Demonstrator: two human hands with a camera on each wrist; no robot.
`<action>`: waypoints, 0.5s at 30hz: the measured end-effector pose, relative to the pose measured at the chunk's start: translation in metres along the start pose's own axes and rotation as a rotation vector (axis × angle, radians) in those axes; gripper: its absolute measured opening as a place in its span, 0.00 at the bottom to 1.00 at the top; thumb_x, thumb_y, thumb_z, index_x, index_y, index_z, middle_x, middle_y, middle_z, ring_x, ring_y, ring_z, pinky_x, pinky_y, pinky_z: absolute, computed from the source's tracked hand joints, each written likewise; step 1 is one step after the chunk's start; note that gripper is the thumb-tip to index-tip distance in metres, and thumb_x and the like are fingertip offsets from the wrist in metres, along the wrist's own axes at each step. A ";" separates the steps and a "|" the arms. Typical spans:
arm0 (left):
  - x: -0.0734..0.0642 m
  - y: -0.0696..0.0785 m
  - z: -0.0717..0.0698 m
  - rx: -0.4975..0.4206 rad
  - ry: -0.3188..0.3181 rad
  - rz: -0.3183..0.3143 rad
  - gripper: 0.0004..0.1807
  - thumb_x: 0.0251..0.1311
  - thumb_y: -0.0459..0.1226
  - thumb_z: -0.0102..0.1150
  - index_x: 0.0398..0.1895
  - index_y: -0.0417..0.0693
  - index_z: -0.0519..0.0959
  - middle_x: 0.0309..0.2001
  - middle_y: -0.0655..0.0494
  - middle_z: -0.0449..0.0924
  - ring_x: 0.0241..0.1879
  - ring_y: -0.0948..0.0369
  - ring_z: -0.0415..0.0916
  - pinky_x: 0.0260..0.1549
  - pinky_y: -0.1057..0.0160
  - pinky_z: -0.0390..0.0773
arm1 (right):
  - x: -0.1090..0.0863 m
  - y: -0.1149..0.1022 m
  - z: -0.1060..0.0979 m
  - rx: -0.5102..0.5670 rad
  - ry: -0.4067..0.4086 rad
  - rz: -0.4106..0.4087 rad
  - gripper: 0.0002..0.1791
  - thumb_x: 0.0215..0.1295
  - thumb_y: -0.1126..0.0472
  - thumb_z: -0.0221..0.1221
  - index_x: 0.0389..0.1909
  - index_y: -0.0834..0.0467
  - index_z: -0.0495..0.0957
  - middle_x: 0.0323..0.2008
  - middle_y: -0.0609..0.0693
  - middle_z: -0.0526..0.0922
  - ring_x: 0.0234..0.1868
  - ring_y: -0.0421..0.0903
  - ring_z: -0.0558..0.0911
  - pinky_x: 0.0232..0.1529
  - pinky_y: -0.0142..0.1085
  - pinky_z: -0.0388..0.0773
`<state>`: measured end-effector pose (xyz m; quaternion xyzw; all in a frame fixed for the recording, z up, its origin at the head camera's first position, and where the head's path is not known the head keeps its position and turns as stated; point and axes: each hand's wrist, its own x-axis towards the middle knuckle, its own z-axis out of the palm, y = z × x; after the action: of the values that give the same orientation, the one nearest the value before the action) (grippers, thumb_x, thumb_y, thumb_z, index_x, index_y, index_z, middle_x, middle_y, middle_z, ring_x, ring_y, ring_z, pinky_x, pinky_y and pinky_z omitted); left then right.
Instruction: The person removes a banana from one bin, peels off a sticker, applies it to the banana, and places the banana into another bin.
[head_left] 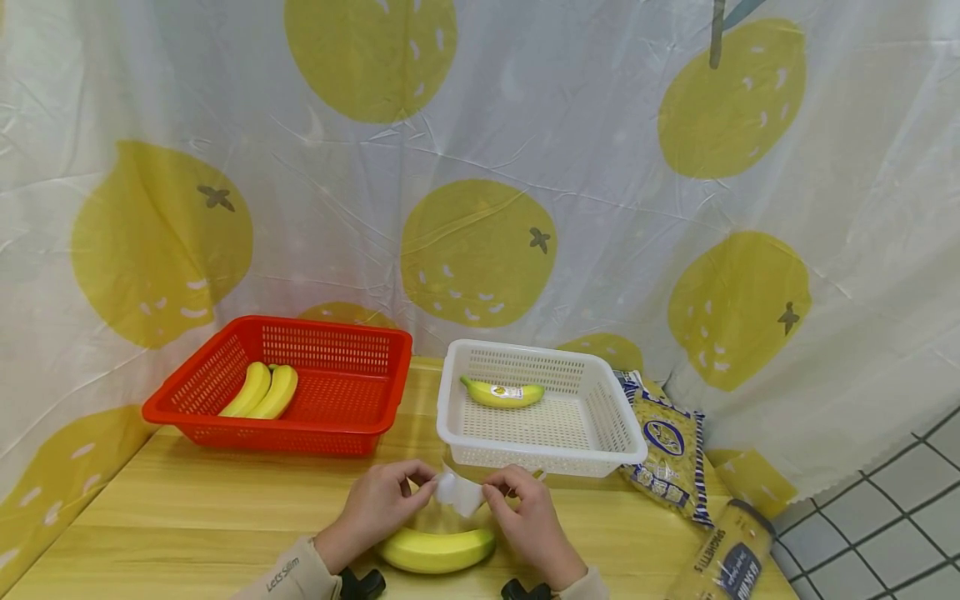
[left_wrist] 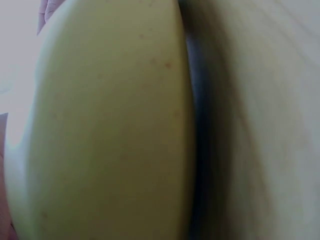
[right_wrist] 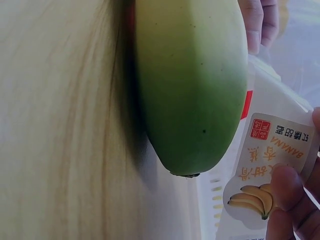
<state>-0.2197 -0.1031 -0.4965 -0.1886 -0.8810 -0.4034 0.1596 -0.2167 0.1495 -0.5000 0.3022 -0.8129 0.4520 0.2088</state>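
A yellow banana with a green end [head_left: 437,552] lies on the table just below both hands; it fills much of the left wrist view and shows its green tip [right_wrist: 195,145] in the right wrist view. My left hand [head_left: 384,502] pinches the near end of a thin white paper [head_left: 459,493] above the banana. On the other side my right hand [head_left: 527,518] pinches a banana sticker [right_wrist: 265,170] between thumb and fingers. Printed bananas and orange lettering show on that sticker, with white paper behind it.
A red basket [head_left: 397,392] holding two bananas [head_left: 276,392] stands at the back left. Beside it, a white basket [head_left: 626,442] holds one labelled banana [head_left: 517,398]. A pasta bag [head_left: 671,454] and a spaghetti jar [head_left: 723,554] are at the right, before a lemon-print curtain [head_left: 600,225].
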 end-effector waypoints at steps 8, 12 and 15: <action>0.000 -0.003 0.001 0.020 0.019 0.001 0.05 0.59 0.40 0.74 0.32 0.65 0.87 0.28 0.77 0.83 0.21 0.77 0.68 0.20 0.72 0.69 | 0.000 -0.003 0.000 0.019 0.014 0.016 0.07 0.67 0.68 0.66 0.37 0.52 0.84 0.34 0.42 0.85 0.34 0.39 0.79 0.35 0.38 0.79; 0.001 -0.003 0.001 0.023 0.026 0.006 0.07 0.58 0.39 0.74 0.32 0.66 0.86 0.28 0.77 0.82 0.21 0.77 0.67 0.20 0.72 0.68 | 0.000 -0.003 0.000 0.020 0.018 0.055 0.07 0.67 0.68 0.67 0.37 0.51 0.84 0.34 0.40 0.84 0.34 0.38 0.79 0.35 0.38 0.79; 0.001 -0.004 0.001 0.024 0.027 0.011 0.06 0.58 0.40 0.74 0.32 0.65 0.86 0.28 0.77 0.83 0.21 0.77 0.67 0.20 0.72 0.68 | 0.000 -0.004 -0.001 0.022 0.014 0.072 0.07 0.68 0.67 0.66 0.36 0.50 0.85 0.35 0.39 0.84 0.35 0.38 0.79 0.36 0.38 0.80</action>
<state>-0.2221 -0.1044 -0.4992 -0.1862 -0.8825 -0.3945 0.1759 -0.2137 0.1484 -0.4970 0.2718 -0.8168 0.4701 0.1948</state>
